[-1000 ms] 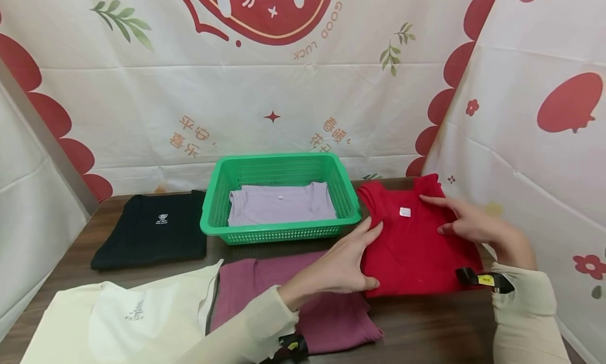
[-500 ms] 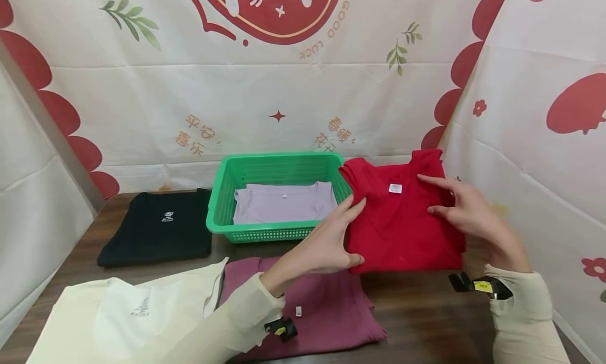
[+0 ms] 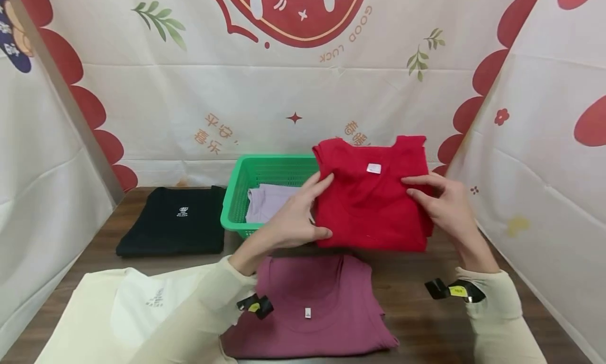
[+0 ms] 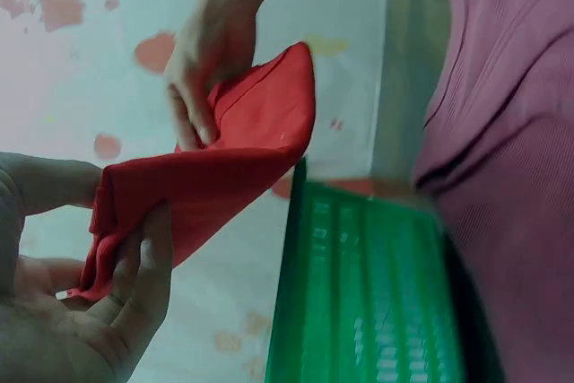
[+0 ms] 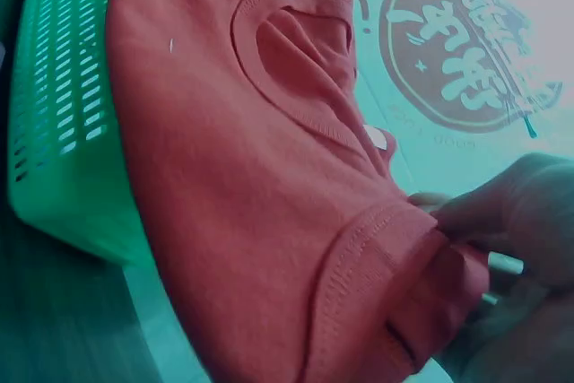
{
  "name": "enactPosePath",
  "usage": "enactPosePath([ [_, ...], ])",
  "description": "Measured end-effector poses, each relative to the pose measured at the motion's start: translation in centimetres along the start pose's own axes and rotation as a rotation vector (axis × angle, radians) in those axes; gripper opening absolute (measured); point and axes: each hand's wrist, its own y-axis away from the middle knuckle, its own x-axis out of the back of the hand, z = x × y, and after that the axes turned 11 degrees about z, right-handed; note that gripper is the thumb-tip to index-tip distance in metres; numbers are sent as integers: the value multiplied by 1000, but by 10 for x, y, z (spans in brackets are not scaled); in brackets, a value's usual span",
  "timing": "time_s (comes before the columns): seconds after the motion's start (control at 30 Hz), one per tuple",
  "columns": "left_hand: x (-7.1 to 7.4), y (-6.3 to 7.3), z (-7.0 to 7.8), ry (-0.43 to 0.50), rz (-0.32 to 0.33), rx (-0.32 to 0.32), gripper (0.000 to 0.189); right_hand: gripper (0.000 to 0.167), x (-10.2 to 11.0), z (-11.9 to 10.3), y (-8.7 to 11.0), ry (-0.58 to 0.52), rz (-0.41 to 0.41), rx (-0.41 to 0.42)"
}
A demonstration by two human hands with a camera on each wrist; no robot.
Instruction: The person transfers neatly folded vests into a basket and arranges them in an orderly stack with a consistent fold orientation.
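A folded red shirt (image 3: 371,206) with a white neck label hangs raised between both hands, overlapping the right part of the green basket (image 3: 232,195) in the head view. My left hand (image 3: 291,214) grips its left edge; in the left wrist view, thumb and fingers (image 4: 152,266) pinch the folded layers. On the opposite edge, my right hand (image 3: 442,201) pinches the cloth, and the right wrist view shows those fingers (image 5: 475,213) at a sleeve. Inside the basket lies a folded pale lilac garment (image 3: 270,201), partly hidden by the red shirt and left hand.
A folded black shirt (image 3: 172,222) lies left of the basket. Closer in are a cream garment (image 3: 104,311) at left and a folded plum shirt (image 3: 310,306) in the middle of the dark wooden table (image 3: 416,311). A printed white cloth (image 3: 265,90) hangs behind.
Both hands have lifted the red shirt off the table and carried it left, toward and partly in front of the basket. The plum shirt is now more exposed.
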Motion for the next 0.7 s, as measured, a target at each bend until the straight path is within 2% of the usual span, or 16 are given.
enactPosePath([
  [0.2,26,-1,-19,86,64,47,101,47,-26,-21,-9,-69,-61,88],
  [0.4,40,2,-49,270,91,143,98,66,-53,-28,-13,-1,-133,169],
  [0.5,43,5,-61,330,115,158,98,69,-66,-30,-16,0,-159,191],
  [0.7,51,5,-74,279,192,120,99,67,-88,-36,-23,-59,-190,164],
])
